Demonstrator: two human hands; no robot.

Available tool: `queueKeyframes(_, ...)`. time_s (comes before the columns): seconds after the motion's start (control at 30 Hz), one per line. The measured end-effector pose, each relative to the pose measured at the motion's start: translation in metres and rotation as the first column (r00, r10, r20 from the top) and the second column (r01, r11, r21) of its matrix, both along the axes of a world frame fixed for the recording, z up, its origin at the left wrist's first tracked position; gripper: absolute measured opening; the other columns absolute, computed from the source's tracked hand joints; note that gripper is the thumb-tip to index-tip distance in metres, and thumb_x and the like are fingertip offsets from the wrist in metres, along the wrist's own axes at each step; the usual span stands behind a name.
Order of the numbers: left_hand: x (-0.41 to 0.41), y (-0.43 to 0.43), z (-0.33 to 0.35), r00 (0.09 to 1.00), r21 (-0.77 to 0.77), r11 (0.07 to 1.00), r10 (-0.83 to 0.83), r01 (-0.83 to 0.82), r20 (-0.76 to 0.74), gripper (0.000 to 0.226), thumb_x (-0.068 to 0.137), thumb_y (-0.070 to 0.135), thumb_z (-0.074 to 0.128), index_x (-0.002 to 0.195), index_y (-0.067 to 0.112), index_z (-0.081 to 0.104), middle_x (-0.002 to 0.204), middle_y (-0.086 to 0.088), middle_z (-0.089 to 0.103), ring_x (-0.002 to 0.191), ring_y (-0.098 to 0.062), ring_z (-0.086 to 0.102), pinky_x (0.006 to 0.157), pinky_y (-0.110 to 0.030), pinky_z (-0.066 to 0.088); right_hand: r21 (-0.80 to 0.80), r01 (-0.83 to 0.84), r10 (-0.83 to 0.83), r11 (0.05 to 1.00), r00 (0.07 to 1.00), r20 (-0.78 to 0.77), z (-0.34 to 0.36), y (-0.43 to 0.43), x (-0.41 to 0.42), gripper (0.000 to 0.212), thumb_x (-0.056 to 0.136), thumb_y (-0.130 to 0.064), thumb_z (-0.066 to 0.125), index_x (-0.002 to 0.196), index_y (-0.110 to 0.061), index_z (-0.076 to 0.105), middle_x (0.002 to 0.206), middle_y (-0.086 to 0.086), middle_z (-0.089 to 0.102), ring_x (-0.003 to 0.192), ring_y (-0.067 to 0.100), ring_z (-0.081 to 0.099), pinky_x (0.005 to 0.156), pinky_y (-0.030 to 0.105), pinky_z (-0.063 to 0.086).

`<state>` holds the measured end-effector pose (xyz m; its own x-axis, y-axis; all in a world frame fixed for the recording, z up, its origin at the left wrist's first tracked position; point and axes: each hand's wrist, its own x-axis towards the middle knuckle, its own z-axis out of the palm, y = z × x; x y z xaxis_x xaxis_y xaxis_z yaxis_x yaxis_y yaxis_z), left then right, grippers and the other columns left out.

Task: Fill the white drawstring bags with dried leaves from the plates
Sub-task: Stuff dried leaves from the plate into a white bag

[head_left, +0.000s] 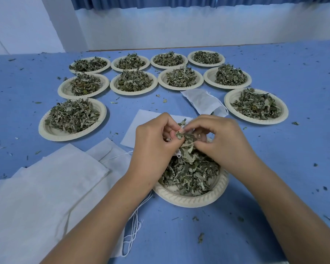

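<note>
A cream plate (189,201) heaped with dried leaves (191,174) stands right in front of me. Both my hands hover over its far side, fingers curled toward each other. My left hand (152,138) grips a white drawstring bag (177,153), which is mostly hidden; only a corner and a string loop show under the fingers. My right hand (221,138) pinches a clump of dried leaves (187,143) at the bag's mouth. Some leaves hang down toward the plate.
Several more plates of leaves stand in rows behind, one at the near left (72,119) and one at the right (255,105). A stuffed bag (204,101) lies beside the right plate. Flat empty bags (46,178) with loose strings (133,225) lie to the left, another (139,126) behind my hands. Leaf crumbs dot the blue cloth.
</note>
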<state>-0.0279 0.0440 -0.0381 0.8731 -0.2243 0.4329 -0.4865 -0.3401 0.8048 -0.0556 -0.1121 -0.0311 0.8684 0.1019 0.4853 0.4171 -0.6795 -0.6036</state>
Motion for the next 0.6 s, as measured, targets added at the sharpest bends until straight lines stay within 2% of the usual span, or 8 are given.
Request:
queueKeyframes(0.1, 0.001, 0.001, 0.0, 1.0, 0.005, 1.0, 0.026, -0.026, 0.017, 0.025, 0.072, -0.007, 0.07, 0.073, 0.017, 0.062, 0.062, 0.005, 0.058, 0.059, 0.001, 0.053, 0.056, -0.008, 0.04, 0.298, -0.05, 0.078, 0.953, 0.994, -0.082, 0.004, -0.007, 0.0, 0.024, 0.073, 0.017, 0.07, 0.09, -0.001, 0.068, 0.087, 0.007, 0.067, 0.073, 0.016, 0.065, 0.074, 0.023, 0.054)
queueKeyframes(0.17, 0.0, 0.0, 0.0, 1.0, 0.003, 1.0, 0.021, -0.021, 0.006, 0.026, 0.072, -0.006, 0.07, 0.073, 0.018, 0.062, 0.064, 0.003, 0.06, 0.059, 0.001, 0.052, 0.055, -0.009, 0.041, 0.345, -0.043, 0.064, 0.938, 0.997, -0.049, 0.004, -0.007, -0.002, 0.018, 0.074, 0.012, 0.074, 0.083, -0.002, 0.068, 0.082, 0.004, 0.069, 0.074, 0.015, 0.068, 0.075, 0.023, 0.055)
queueKeyframes(0.3, -0.001, -0.001, -0.001, 1.0, 0.0, 1.0, 0.012, -0.012, 0.009, 0.027, 0.074, -0.003, 0.072, 0.072, 0.021, 0.061, 0.063, 0.004, 0.06, 0.059, 0.0, 0.053, 0.054, -0.012, 0.043, 0.255, -0.01, 0.031, 0.967, 0.997, -0.076, 0.001, 0.002, -0.003, 0.017, 0.077, 0.012, 0.07, 0.079, -0.004, 0.07, 0.08, -0.001, 0.07, 0.072, 0.006, 0.068, 0.076, 0.02, 0.055)
queueKeyframes(0.4, 0.002, 0.002, 0.0, 0.997, -0.008, 0.997, 0.071, -0.07, 0.02, 0.038, 0.075, -0.002, 0.073, 0.069, 0.03, 0.055, 0.061, 0.01, 0.056, 0.058, 0.0, 0.053, 0.056, -0.008, 0.04, 0.269, -0.064, 0.069, 0.961, 0.998, -0.009, 0.005, -0.004, -0.003, 0.006, 0.083, 0.003, 0.067, 0.087, -0.001, 0.069, 0.088, 0.006, 0.069, 0.081, 0.017, 0.067, 0.075, 0.028, 0.055)
queueKeyframes(0.47, 0.003, 0.002, 0.0, 0.995, -0.017, 0.995, 0.097, -0.097, 0.003, 0.036, 0.076, 0.0, 0.073, 0.069, 0.029, 0.055, 0.06, 0.012, 0.054, 0.056, 0.0, 0.052, 0.055, -0.008, 0.039, 0.233, -0.16, 0.157, 0.959, 0.987, 0.03, 0.01, -0.009, -0.004, 0.014, 0.081, -0.01, 0.073, 0.091, -0.003, 0.067, 0.094, 0.007, 0.064, 0.087, 0.021, 0.062, 0.073, 0.032, 0.052)
queueKeyframes(0.53, 0.003, 0.002, 0.001, 0.994, -0.016, 0.994, 0.111, -0.111, 0.0, 0.033, 0.075, -0.003, 0.071, 0.07, 0.026, 0.056, 0.059, 0.01, 0.055, 0.055, -0.002, 0.052, 0.054, -0.008, 0.039, 0.067, -0.239, 0.242, 0.969, 0.97, -0.029, 0.01, -0.01, -0.006, 0.033, 0.073, -0.025, 0.083, 0.097, -0.01, 0.065, 0.104, 0.001, 0.059, 0.095, 0.017, 0.058, 0.076, 0.029, 0.049)
queueKeyframes(0.6, 0.003, 0.002, 0.001, 0.993, -0.017, 0.993, 0.12, -0.12, 0.012, 0.033, 0.075, -0.003, 0.069, 0.07, 0.027, 0.055, 0.06, 0.008, 0.056, 0.055, -0.005, 0.053, 0.054, -0.008, 0.038, -0.092, -0.274, 0.265, 0.957, 0.959, -0.099, 0.005, -0.006, -0.006, 0.041, 0.07, -0.027, 0.086, 0.101, -0.015, 0.063, 0.11, -0.006, 0.054, 0.098, 0.014, 0.056, 0.079, 0.028, 0.048)
